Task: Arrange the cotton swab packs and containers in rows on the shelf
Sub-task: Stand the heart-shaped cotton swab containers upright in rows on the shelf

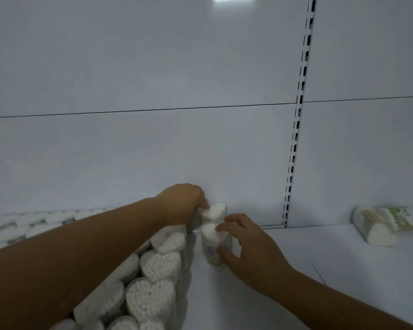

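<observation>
Two heart-shaped clear containers of white cotton swabs stand one behind the other on the white shelf [296, 258]. My left hand [185, 202] grips the rear container [214, 211] against the back panel. My right hand [246, 248] pinches the front container [211, 236], fingers at its top and thumb on its side. A row of the same heart-shaped containers [157, 263] runs from them toward me at lower left, partly hidden by my left forearm.
More rows of swab containers [22, 225] fill the shelf at far left. A soft pack of wooden-stick swabs [384, 223] lies on its side at far right. A slotted upright [296, 120] runs down the back panel.
</observation>
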